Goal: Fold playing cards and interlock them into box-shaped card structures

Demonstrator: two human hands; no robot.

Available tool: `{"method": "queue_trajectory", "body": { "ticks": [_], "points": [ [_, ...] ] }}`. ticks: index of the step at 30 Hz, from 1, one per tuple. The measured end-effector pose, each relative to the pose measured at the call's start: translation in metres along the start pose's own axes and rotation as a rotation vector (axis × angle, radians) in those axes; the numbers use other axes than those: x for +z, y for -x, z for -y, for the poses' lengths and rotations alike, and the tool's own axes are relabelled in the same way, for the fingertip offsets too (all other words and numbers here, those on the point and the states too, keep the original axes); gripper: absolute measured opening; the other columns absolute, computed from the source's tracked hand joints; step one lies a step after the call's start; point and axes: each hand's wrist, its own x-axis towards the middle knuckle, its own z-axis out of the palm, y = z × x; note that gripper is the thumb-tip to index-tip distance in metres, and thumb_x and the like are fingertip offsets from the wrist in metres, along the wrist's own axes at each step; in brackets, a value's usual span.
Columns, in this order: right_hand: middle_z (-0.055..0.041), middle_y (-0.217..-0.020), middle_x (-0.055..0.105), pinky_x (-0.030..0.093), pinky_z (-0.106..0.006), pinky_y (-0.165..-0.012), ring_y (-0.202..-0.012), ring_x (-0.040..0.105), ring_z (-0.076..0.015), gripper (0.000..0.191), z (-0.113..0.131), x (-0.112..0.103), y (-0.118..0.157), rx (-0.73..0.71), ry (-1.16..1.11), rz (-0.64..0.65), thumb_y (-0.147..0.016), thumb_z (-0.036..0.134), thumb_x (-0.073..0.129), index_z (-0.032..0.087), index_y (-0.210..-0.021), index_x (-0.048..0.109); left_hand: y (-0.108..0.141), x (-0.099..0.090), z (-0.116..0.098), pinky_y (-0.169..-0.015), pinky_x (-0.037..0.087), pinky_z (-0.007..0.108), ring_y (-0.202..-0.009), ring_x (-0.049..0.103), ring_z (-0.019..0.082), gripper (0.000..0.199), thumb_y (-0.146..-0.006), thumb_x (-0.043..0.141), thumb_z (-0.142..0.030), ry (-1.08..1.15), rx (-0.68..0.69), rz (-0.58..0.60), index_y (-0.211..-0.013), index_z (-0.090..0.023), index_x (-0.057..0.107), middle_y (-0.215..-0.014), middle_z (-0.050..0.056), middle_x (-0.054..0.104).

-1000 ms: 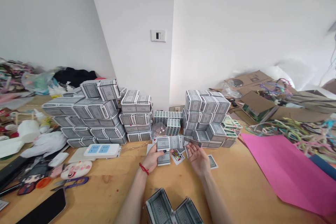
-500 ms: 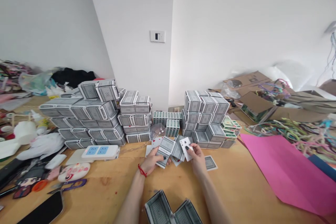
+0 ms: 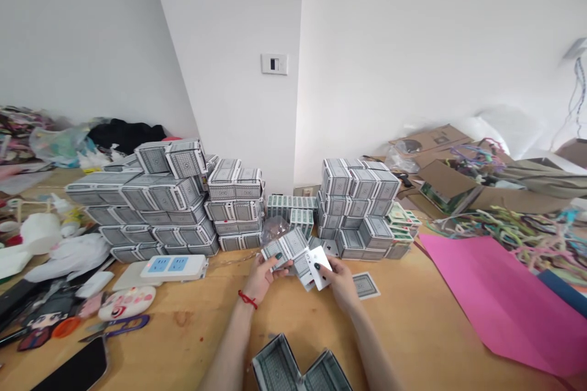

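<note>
My left hand (image 3: 260, 280), with a red cord on its wrist, pinches grey patterned-back playing cards (image 3: 285, 249) that look joined or folded together. In my right hand (image 3: 342, 285) is a playing card (image 3: 319, 267), its white face with black spade marks turned towards me. The two hands' cards touch or overlap over the middle of the table; I cannot tell whether they are joined. A loose card (image 3: 365, 285) lies face down just right of my right hand. Nearer to me stand open-topped pieces built from cards (image 3: 277, 364), partly cut off by the view's edge.
Stacked card blocks stand at the left (image 3: 158, 198), at the centre left (image 3: 235, 204) and at the right (image 3: 358, 208). A power strip (image 3: 174, 266), scissors (image 3: 119, 325) and phone (image 3: 76, 366) lie left. Pink paper (image 3: 499, 305) and pipe cleaners (image 3: 509, 238) cover the right side.
My left hand has lifted and turned its cards upward, away from me. My right hand has brought its card slightly left and nearer to me, against the others.
</note>
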Motion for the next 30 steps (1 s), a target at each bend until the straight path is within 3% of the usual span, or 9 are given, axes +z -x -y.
{"method": "queue_trajectory", "body": {
  "ticks": [3,8,13,18,24,30],
  "points": [
    [-0.003,-0.074,0.066,0.042,-0.025,-0.051,-0.06,0.057,-0.0177,0.038,0.001,0.004,0.004,0.04,0.022,0.064,-0.053,0.038,0.072,0.017,-0.084,0.065,-0.003,0.0,0.007,-0.057,0.048,0.024,-0.068,0.062,0.017,0.02,-0.06,0.069,-0.016,-0.006,0.021,0.027,-0.078,-0.013,0.061,-0.077,0.005,0.066],
    [-0.0022,-0.072,0.065,0.041,-0.023,-0.049,-0.058,0.056,-0.016,0.036,0.0,0.01,0.007,0.036,0.042,0.085,-0.055,0.039,0.071,0.018,-0.082,0.063,-0.008,0.002,0.018,-0.055,0.044,0.024,-0.055,0.056,0.013,0.018,-0.06,0.07,-0.019,-0.199,-0.035,0.038,-0.075,-0.01,0.065,-0.068,0.005,0.067],
    [-0.0001,-0.062,0.062,0.043,-0.025,-0.046,-0.049,0.055,-0.0145,0.035,-0.001,0.01,0.006,0.025,-0.106,0.062,-0.058,0.045,0.068,0.019,-0.077,0.057,-0.013,0.002,0.019,-0.06,0.046,0.027,-0.061,0.059,0.016,0.023,-0.057,0.071,-0.024,-0.201,0.0,-0.041,-0.076,-0.012,0.064,-0.07,0.005,0.067],
    [-0.0011,-0.064,0.063,0.046,-0.029,-0.049,-0.052,0.06,-0.0171,0.037,0.003,0.011,0.007,-0.022,-0.194,0.049,-0.062,0.046,0.066,0.02,-0.084,0.053,-0.015,0.0,0.016,-0.054,0.043,0.023,-0.059,0.058,0.014,0.027,-0.056,0.071,-0.029,-0.164,0.055,-0.115,-0.075,-0.013,0.06,-0.064,0.001,0.064],
    [-0.0021,-0.066,0.064,0.046,-0.028,-0.046,-0.053,0.061,-0.0178,0.034,0.007,0.016,0.011,-0.018,-0.145,0.161,-0.066,0.043,0.064,0.02,-0.088,0.053,-0.014,0.0,0.014,-0.056,0.045,0.024,-0.067,0.061,0.017,0.029,-0.057,0.071,-0.03,-0.141,0.054,-0.096,-0.076,-0.014,0.057,-0.071,0.003,0.065],
    [-0.0026,-0.068,0.065,0.046,-0.027,-0.047,-0.053,0.061,-0.0175,0.035,0.004,0.015,0.01,-0.042,-0.12,0.15,-0.066,0.043,0.063,0.02,-0.09,0.054,-0.014,-0.002,0.014,-0.056,0.046,0.023,-0.067,0.061,0.015,0.026,-0.059,0.069,-0.029,-0.148,0.072,-0.072,-0.076,-0.014,0.056,-0.071,0.003,0.064]
  ]
}}
